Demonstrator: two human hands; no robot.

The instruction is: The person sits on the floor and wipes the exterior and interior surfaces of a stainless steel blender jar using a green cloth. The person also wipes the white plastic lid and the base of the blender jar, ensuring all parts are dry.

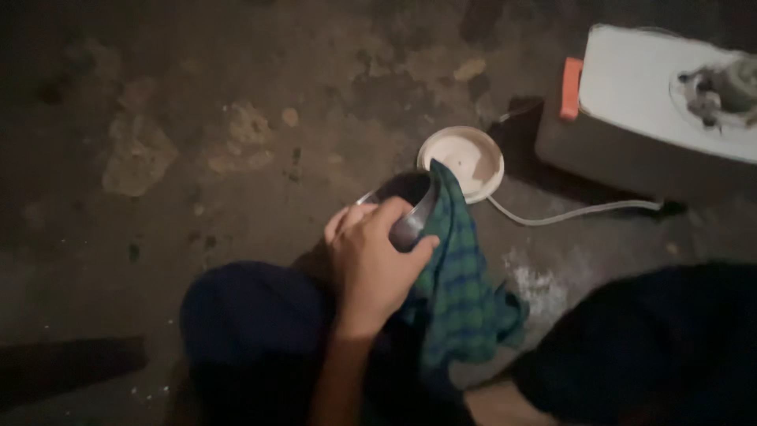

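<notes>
My left hand [371, 264] grips the rim of a steel jar [406, 201] that tilts over the floor between my knees. A green checked cloth [457, 276] hangs over the jar's right side and falls down toward my lap. Part of the jar's dark inside shows above my fingers. My right hand is not visible; whether it sits under the cloth I cannot tell.
A round white lid [465, 158] lies on the rough concrete floor just beyond the jar. A white and grey mixer base [654, 102] with an orange tab [572, 87] stands at the top right, its white cable [568, 214] running across the floor. My knees [252, 323] flank the jar.
</notes>
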